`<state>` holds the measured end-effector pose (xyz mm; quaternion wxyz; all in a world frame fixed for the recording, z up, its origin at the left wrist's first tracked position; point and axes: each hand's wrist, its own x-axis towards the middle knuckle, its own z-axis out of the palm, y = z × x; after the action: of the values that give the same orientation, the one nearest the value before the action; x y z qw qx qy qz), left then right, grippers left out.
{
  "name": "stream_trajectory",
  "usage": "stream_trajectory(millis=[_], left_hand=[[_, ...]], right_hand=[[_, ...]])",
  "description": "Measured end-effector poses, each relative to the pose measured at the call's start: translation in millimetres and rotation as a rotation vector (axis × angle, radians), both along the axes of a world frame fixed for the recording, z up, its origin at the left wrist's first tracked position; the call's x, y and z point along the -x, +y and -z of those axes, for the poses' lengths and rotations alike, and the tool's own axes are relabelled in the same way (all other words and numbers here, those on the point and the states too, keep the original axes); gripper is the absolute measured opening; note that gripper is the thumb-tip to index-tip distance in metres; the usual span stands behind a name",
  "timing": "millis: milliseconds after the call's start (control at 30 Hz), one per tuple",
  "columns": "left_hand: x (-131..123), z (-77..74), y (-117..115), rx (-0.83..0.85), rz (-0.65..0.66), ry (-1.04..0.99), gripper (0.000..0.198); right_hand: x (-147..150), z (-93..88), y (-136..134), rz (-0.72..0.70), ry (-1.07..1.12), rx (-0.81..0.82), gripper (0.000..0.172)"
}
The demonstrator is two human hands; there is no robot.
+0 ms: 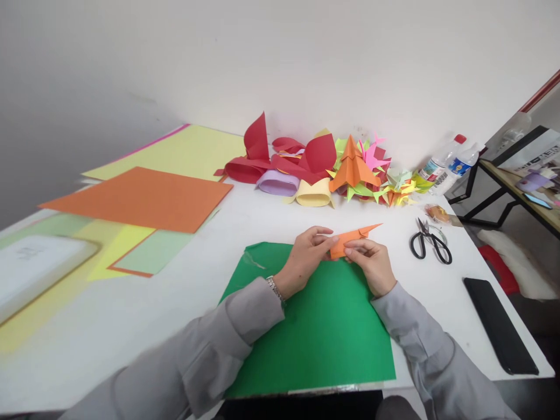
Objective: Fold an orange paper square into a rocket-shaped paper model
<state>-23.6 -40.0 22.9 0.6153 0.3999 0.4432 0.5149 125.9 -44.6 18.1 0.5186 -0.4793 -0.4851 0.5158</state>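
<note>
A small piece of folded orange paper (342,244), with a pointed tip toward the right, is held over the far edge of a green sheet (324,326). My left hand (307,252) pinches its left end between thumb and fingers. On its near right side, my right hand (373,261) grips it with the thumb on top. Both hands are closed on the paper, and part of it is hidden behind the fingers.
Scissors (431,242) and a black phone-like slab (500,325) lie to the right. Folded paper shapes (315,166) and plastic bottles (455,166) line the wall. An orange sheet (144,198) covers other coloured papers at left, near a white box-like object (39,271).
</note>
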Motion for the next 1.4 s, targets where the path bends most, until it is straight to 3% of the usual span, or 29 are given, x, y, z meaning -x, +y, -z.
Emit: stream_trajectory(millis=[233, 533, 800, 1400], left_hand=[[3.0, 2.0, 1.6, -0.103, -0.050, 0.071, 0.023], [2.3, -0.2, 1.5, -0.180, -0.032, 0.196, 0.017], [5.9, -4.4, 0.5, -0.078, 0.148, 0.149, 0.046], [7.2, -1.7, 2.2, 0.053, 0.189, 0.037, 0.045]], right_hand=[[0.2, 1.6, -1.8, -0.075, -0.038, -0.011, 0.023], [1.7, 0.4, -0.5, -0.002, -0.070, 0.027, 0.020], [-0.4, -3.0, -0.3, 0.027, -0.033, 0.069, 0.023], [-3.2, 0.4, 2.0, -0.019, 0.009, 0.184, 0.028]])
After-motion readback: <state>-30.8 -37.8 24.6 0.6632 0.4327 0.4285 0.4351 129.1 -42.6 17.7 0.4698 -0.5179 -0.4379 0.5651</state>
